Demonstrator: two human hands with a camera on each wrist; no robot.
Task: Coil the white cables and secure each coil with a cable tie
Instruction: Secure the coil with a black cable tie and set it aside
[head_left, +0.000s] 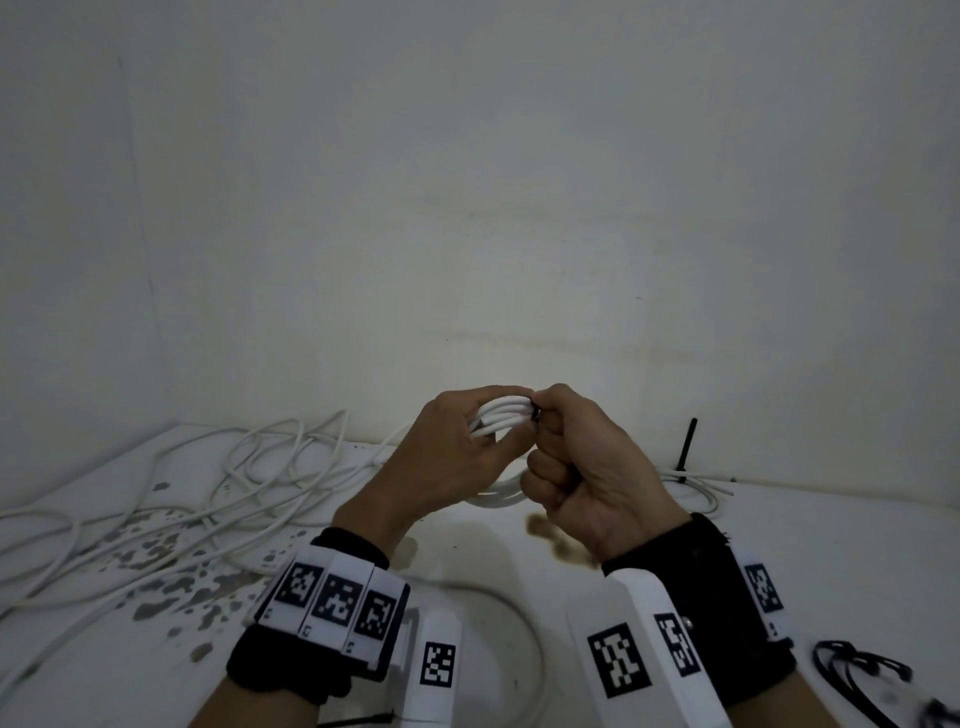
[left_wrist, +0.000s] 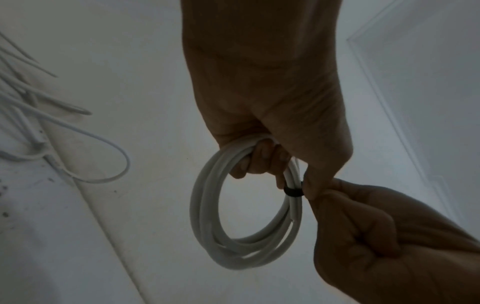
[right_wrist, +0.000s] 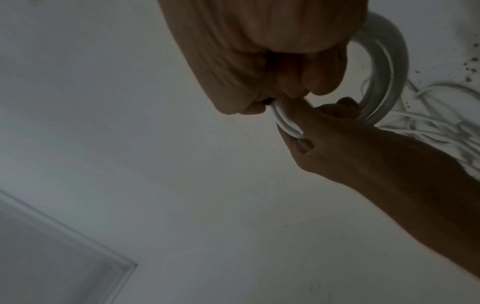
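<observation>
I hold a coil of white cable up above the white table. My left hand grips the coil's top, fingers through the loop. A black cable tie is wrapped round the strands. My right hand is fisted beside it and pinches the tie at the coil; the tie's tail is hidden in the fist.
Loose white cables lie tangled on the table's left part. A tied cable with an upright black tie tail lies at the back right by the wall. More black ties lie at the front right. Another white cable loop lies under my wrists.
</observation>
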